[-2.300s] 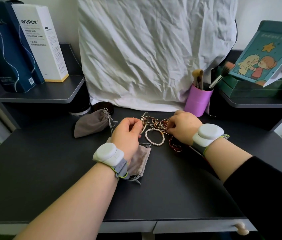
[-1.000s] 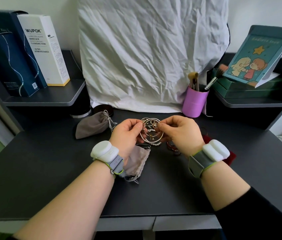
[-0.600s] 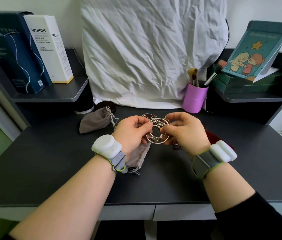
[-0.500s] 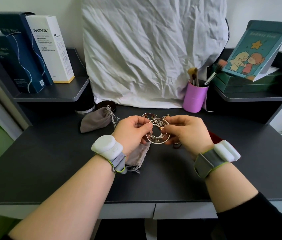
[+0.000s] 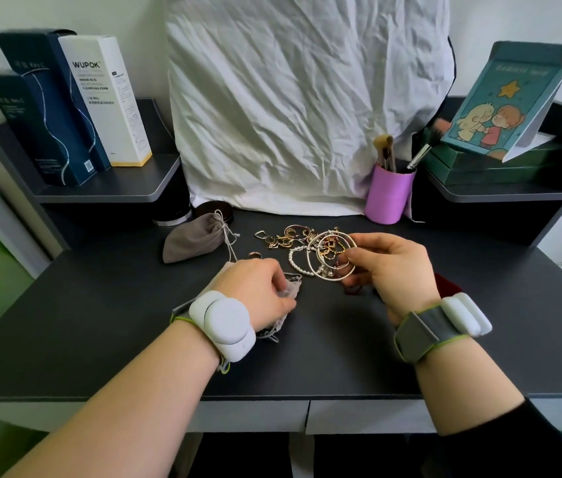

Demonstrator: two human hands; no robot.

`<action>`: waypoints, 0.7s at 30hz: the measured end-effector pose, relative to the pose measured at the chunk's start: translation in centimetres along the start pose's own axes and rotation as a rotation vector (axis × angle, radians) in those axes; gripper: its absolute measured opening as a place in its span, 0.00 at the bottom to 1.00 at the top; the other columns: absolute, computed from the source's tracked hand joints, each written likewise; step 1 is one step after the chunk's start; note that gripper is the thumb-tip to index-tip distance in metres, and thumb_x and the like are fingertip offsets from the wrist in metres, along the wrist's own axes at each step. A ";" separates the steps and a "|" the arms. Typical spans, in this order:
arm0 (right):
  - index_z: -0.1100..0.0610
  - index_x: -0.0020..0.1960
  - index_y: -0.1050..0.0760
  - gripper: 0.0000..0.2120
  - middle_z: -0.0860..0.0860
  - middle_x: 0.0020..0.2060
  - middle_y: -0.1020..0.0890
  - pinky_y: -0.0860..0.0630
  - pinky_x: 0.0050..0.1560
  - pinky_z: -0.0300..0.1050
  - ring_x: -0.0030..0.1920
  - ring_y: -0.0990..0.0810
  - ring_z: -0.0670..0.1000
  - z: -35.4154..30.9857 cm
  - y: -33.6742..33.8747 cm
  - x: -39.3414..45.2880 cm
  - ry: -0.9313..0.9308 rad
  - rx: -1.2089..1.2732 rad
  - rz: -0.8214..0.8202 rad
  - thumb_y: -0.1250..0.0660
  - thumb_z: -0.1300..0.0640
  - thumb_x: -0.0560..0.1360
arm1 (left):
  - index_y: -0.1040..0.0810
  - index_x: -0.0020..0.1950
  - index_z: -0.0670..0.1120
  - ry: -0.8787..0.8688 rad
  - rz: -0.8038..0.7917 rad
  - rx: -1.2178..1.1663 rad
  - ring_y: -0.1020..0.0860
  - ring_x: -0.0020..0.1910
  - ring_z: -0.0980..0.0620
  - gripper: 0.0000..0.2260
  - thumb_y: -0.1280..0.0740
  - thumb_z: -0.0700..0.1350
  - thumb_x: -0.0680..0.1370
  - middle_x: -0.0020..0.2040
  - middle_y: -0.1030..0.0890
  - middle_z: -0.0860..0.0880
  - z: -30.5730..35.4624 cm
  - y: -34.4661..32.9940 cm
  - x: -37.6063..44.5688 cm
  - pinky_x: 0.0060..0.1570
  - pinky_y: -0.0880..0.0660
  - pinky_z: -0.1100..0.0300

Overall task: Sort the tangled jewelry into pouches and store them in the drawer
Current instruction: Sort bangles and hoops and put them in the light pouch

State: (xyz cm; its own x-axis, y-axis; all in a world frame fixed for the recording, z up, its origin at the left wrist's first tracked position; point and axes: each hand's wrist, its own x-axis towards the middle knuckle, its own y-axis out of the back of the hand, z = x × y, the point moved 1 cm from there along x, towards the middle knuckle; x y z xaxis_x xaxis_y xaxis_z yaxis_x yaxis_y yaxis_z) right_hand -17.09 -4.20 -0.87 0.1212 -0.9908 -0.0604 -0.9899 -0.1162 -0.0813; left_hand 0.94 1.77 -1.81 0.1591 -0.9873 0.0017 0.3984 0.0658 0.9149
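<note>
My right hand (image 5: pixel 391 267) pinches a bunch of thin silver and gold bangles (image 5: pixel 331 257) and holds it just above the dark desk (image 5: pixel 100 322). A pearl bracelet (image 5: pixel 294 260) lies beside the bangles. Behind them a tangle of small gold rings and earrings (image 5: pixel 283 238) rests on the desk. My left hand (image 5: pixel 255 291) lies palm down on a flat beige pouch (image 5: pixel 291 288), its fingers curled on the pouch's open mouth. A tied grey pouch (image 5: pixel 197 236) sits to the back left. A dark red pouch (image 5: pixel 446 282) peeks out from behind my right wrist.
A pink cup of makeup brushes (image 5: pixel 388 194) stands at the back right before a crumpled white cloth (image 5: pixel 300 108). Side shelves hold tall boxes (image 5: pixel 100 98) on the left and a picture card (image 5: pixel 507 105) on the right. Two closed drawer fronts (image 5: pixel 359 417) run under the desk's front edge.
My left hand has let go of the bangles and dropped onto the beige pouch. My right hand alone now keeps the bangles, slightly further right.
</note>
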 end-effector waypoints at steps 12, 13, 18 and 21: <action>0.63 0.46 0.22 0.08 0.58 0.32 0.18 0.25 0.25 0.39 0.26 0.20 0.50 1.1 -2.1 -0.8 0.030 0.090 -0.010 0.33 0.72 0.70 | 0.19 0.37 0.47 0.280 0.162 -0.839 0.30 0.18 0.52 0.05 0.30 0.45 0.73 0.26 0.21 0.50 -1.0 0.0 0.3 0.27 0.31 0.61; 0.62 0.45 0.22 0.08 0.57 0.31 0.18 0.24 0.25 0.40 0.27 0.20 0.51 1.2 -2.4 -0.8 0.041 0.077 -0.012 0.33 0.72 0.70 | 0.19 0.37 0.47 0.297 0.164 -0.885 0.30 0.18 0.52 0.05 0.30 0.45 0.73 0.26 0.21 0.50 -1.0 -0.1 0.3 0.27 0.31 0.61; 0.57 0.41 0.21 0.11 0.53 0.28 0.19 0.21 0.29 0.48 0.27 0.20 0.54 2.0 -3.0 -0.7 0.126 -0.076 -0.001 0.33 0.71 0.70 | 0.19 0.36 0.47 0.281 0.225 -0.986 0.26 0.24 0.47 0.06 0.31 0.44 0.73 0.26 0.20 0.47 -1.2 -0.3 0.5 0.30 0.30 0.59; 0.52 0.37 0.21 0.13 0.49 0.25 0.20 0.19 0.31 0.55 0.25 0.21 0.54 2.2 -3.2 -0.8 0.166 -0.150 0.003 0.33 0.70 0.69 | 0.20 0.37 0.47 0.243 0.262 -0.980 0.25 0.25 0.45 0.05 0.31 0.44 0.73 0.26 0.20 0.46 -1.2 -0.3 0.7 0.30 0.29 0.57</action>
State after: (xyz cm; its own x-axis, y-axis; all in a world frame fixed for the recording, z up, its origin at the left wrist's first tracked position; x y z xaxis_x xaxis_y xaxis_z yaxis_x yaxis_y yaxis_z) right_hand -13.83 -2.85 -2.70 0.1170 -0.9875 0.1052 -0.9916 -0.1102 0.0684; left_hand 1.97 1.25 -2.56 0.4807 -0.8764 -0.0279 0.8664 0.4698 0.1690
